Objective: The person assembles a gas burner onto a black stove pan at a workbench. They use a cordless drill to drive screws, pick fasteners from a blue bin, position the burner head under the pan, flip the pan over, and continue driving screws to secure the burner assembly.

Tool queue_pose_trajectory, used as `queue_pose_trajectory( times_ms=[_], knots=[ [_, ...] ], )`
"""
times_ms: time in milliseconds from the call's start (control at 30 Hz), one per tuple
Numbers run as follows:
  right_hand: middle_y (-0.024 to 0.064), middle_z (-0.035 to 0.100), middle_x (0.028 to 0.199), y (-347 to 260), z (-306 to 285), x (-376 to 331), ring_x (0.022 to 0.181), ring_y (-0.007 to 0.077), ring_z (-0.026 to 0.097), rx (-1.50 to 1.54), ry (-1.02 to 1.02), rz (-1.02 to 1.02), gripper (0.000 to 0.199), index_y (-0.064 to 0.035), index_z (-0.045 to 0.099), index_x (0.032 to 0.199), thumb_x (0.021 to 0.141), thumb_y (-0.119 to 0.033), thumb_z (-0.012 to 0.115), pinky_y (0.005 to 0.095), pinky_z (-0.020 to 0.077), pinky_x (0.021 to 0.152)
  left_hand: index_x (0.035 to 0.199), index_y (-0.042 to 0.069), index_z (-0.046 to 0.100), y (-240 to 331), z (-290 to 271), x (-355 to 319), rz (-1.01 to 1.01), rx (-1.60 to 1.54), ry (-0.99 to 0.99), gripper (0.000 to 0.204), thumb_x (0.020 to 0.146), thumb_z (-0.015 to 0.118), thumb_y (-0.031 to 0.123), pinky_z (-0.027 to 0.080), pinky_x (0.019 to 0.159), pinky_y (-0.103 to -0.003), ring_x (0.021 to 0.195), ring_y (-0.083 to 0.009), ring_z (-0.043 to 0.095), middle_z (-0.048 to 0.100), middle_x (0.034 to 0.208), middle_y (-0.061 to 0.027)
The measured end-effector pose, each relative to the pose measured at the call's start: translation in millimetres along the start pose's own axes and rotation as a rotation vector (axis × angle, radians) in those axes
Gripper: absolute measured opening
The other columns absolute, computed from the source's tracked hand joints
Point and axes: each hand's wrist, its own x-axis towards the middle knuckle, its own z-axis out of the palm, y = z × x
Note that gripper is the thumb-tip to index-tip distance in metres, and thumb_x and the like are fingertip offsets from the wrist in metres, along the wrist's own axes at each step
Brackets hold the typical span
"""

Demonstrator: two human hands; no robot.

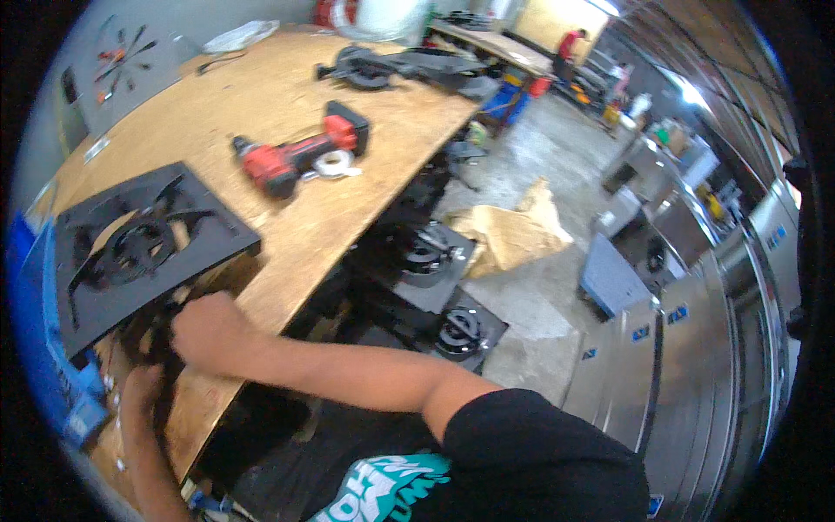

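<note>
A square black stove burner plate (pixel 204 230) with a round burner and pan-support arms sits raised above the left end of the wooden bench. Beneath its near edge, my right hand (pixel 211 335) is closed, its fingertips hidden in the shadow by dark parts. Lower and to the left, my left hand (pixel 142 389) reaches under the same edge with curled fingers. What either hand grips is too dark to make out. Beyond the plate, a red and black cordless drill (pixel 300 157) lies on the bench, next to a roll of white tape (pixel 334 163).
A blue plastic crate (pixel 39 291) stands left of the plate. More black burner assemblies (pixel 426 252) are stacked below the bench's right edge. Black parts (pixel 374 70) lie at its far end. Brown paper (pixel 509 230) covers some floor; steel cabinets (pixel 696 348) line the right. People stand far off.
</note>
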Motion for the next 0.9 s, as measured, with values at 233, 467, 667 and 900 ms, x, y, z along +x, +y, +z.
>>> queue_pose_trajectory(
  times_ms=[233,467,667,900],
  knots=[
    [0.0138,0.064,0.067,2,4,0,0.065,0.0327,0.065,0.008,0.018,0.006,0.024,-0.0076,0.065,0.075,0.079,-0.032,0.062,0.0465,0.0507,0.058,0.126,0.003,0.048,38,-9,-1,-0.225,0.054,-0.059,0.075,0.06,0.083,0.005,0.043,0.101,-0.034,0.117,-0.0262,0.053,0.056,0.127,-0.012],
    [0.0177,0.064,0.069,-3,-9,-5,0.067,0.0348,0.065,0.06,0.112,0.049,0.028,-0.004,0.068,0.079,0.081,-0.032,0.062,0.0455,0.0515,0.061,0.118,0.006,0.062,74,-29,-1,0.023,-0.004,-0.084,0.048,0.07,0.063,0.005,0.04,0.102,-0.036,0.115,-0.0335,0.055,0.063,0.118,-0.0155],
    [0.0153,0.066,0.07,1,-2,-1,0.068,0.0325,0.066,0.018,0.088,-0.02,0.029,-0.0055,0.067,0.081,0.081,-0.035,0.063,0.0429,0.0528,0.062,0.119,0.006,0.062,80,-34,1,0.002,0.008,-0.141,0.051,0.068,0.062,0.001,0.041,0.101,-0.035,0.115,-0.0341,0.055,0.063,0.119,-0.0165],
    [0.0169,0.065,0.07,2,-5,-4,0.067,0.0349,0.064,0.088,0.095,0.012,0.027,-0.0039,0.067,0.086,0.079,-0.03,0.064,0.0452,0.0513,0.062,0.118,0.008,0.063,73,-33,3,0.015,0.022,-0.134,0.051,0.068,0.063,0.001,0.042,0.099,-0.036,0.115,-0.0339,0.055,0.062,0.119,-0.0175]
  ],
)
